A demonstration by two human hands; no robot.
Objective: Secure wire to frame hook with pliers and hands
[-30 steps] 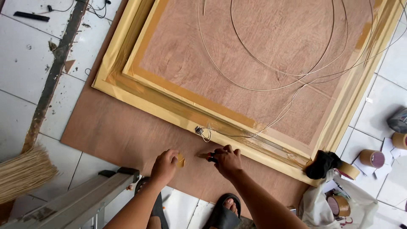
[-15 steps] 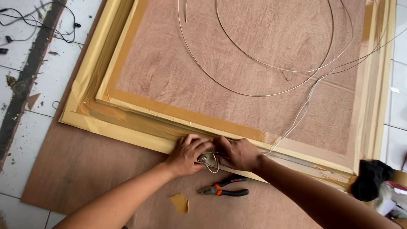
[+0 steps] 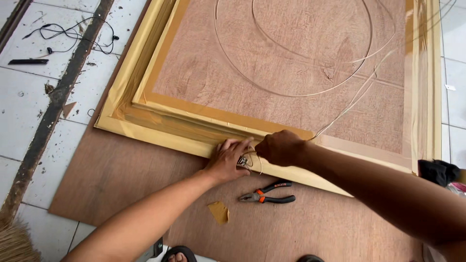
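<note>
A big yellow-taped wooden frame [image 3: 145, 133] lies back up on a brown board. My left hand [image 3: 227, 159] presses on its near edge, fingers beside a small metal ring fitting [image 3: 242, 160]. My right hand [image 3: 280, 147] is closed on a thin pale wire [image 3: 291, 92] right at that fitting. The wire runs off in wide loops over the plywood backing [image 3: 291, 53]. Pliers with black and orange handles [image 3: 268, 192] lie on the board just below my hands.
A scrap of yellow tape [image 3: 219, 211] lies near the pliers. A black cable [image 3: 73, 41] and a dark flat tool [image 3: 27, 61] rest on the white tiles at far left. Black cloth [image 3: 439, 171] sits at right. A sandalled foot [image 3: 177, 254] shows at the bottom.
The pliers that my right hand held a second ago now lie on the board. Both hands have moved up to the frame's edge and closed around the wire at the ring fitting.
</note>
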